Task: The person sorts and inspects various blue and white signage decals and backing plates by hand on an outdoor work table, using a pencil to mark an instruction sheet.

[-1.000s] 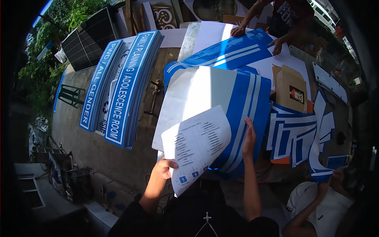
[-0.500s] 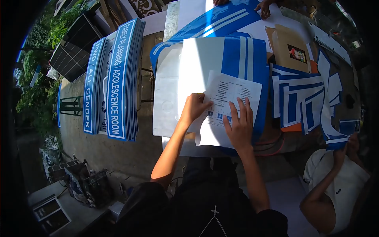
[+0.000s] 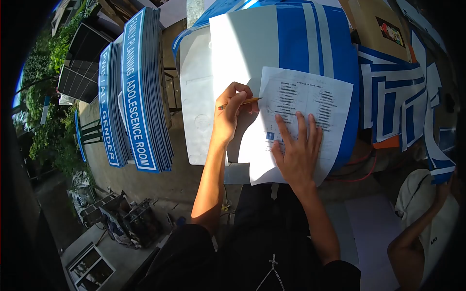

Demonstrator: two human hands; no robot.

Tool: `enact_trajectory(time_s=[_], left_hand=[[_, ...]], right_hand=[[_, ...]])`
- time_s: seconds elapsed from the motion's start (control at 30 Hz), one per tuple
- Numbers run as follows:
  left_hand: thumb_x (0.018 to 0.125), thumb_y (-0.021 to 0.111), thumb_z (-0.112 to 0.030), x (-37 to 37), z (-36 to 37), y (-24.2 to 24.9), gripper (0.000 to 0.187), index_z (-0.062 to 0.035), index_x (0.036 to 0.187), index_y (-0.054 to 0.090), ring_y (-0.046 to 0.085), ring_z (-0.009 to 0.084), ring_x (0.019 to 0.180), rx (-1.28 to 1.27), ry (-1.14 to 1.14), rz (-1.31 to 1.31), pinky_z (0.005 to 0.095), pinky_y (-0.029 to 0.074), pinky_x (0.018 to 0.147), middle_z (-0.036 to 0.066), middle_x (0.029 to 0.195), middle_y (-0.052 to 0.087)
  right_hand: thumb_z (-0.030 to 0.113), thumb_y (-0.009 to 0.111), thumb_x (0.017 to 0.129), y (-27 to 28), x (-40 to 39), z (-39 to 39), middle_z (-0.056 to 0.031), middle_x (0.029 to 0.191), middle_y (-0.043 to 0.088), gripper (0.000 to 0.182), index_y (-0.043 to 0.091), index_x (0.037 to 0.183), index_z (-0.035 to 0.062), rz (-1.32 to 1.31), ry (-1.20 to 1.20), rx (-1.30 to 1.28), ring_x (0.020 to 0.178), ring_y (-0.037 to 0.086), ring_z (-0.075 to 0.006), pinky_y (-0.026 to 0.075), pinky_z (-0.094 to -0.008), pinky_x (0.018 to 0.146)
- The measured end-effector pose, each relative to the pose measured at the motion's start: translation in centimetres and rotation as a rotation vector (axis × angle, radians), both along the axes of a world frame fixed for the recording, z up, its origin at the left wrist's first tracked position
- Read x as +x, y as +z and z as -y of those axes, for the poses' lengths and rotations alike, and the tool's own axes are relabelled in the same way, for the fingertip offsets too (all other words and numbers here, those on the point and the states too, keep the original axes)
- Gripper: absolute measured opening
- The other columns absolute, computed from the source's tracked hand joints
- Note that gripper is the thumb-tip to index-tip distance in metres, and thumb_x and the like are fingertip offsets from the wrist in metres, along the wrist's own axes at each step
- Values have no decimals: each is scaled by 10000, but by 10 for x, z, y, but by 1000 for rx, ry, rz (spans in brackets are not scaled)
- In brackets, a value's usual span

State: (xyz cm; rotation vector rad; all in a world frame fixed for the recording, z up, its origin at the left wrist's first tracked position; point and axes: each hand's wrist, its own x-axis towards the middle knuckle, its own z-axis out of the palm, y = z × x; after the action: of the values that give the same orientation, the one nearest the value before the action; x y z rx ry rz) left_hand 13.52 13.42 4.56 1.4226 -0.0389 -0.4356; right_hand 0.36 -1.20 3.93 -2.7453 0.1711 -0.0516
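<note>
A printed paper sheet (image 3: 310, 104) with rows of small text lies on a blue and white striped sign sheet (image 3: 301, 43). My right hand (image 3: 297, 154) is pressed flat on the lower part of the paper, fingers spread. My left hand (image 3: 230, 114) grips an orange pencil (image 3: 242, 102) whose tip touches the paper's left edge.
A stack of long blue signs (image 3: 138, 92) reading "FAMILY PLANNING / ADOLESCENCE ROOM" and "PWD / ALL GENDER" stands to the left. Cut blue and white vinyl strips (image 3: 393, 97) lie to the right beside a cardboard box (image 3: 374, 26). Another person in white (image 3: 427, 218) is at lower right.
The view has dipped and drawn closer to the sheet. My left hand left the paper's edge and now holds a pencil against it. My right hand stays flat on the paper.
</note>
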Motion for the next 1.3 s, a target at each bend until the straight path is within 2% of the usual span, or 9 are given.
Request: enact_trajectory(time_s=[0.07,0.17,0.3,0.33,0.47,0.67,0.77,1.07,1.3], left_hand=[[937,521,-144,5,2,-2,179,12,852,535,591,145,698,-58,-11,-7,258,463,648,176,810,647],[887,577,-63,11,9,-6,78,12,875,559,601,108,704,119,-82,178,242,472,608,136,814,681],[804,687,-11,15,21,-11,145,-1,724,567,622,96,662,161,-65,284,208,454,537,103,745,679],[768,715,-4,16,24,-8,229,-8,631,532,575,60,562,176,-28,253,193,407,474,60,627,642],[736,663,37,17,24,-11,319,-27,528,430,410,10,452,388,14,426,195,294,412,-10,478,485],[723,636,49,19,26,-14,324,-16,554,367,316,44,459,483,-120,549,235,248,422,-3,468,359],[753,673,29,20,26,-15,312,-6,571,422,356,25,467,527,-132,541,221,260,426,-15,497,439],[755,667,35,18,31,-16,309,-6,591,408,334,25,495,619,-122,572,222,257,431,-20,517,428],[721,641,28,22,31,-23,342,-37,572,340,305,47,454,476,-91,545,233,267,420,-8,479,354]], right_hand=[[375,582,829,-2,3,-2,-142,1365,370,537,498,1351,280,-24,-15,-43,1330,255,-375,188,-613,1086],[442,547,846,-8,5,-6,-130,1341,366,527,491,1355,314,-31,-45,-95,1318,252,-363,183,-625,1079],[534,501,867,-17,4,-10,-108,1376,362,525,483,1357,349,-24,-75,-113,1334,247,-362,171,-633,1077],[538,493,871,-18,4,-9,-114,1396,347,533,483,1362,331,-35,-61,-114,1341,234,-375,159,-644,1072],[547,467,885,-12,8,-9,-111,1470,307,550,479,1375,296,-96,-31,-109,1373,194,-409,118,-671,1060],[554,448,892,-15,8,-10,-99,1492,314,545,483,1371,298,-89,-42,-104,1381,203,-417,92,-671,1060],[561,440,892,-15,8,-11,-92,1489,322,542,488,1366,302,-88,-48,-111,1377,218,-413,97,-669,1059],[577,428,890,-16,8,-11,-80,1484,333,538,496,1356,318,-93,-61,-126,1369,240,-404,122,-667,1054],[579,428,887,-17,8,-11,-78,1480,341,539,495,1356,323,-91,-66,-130,1368,243,-401,121,-667,1055]])
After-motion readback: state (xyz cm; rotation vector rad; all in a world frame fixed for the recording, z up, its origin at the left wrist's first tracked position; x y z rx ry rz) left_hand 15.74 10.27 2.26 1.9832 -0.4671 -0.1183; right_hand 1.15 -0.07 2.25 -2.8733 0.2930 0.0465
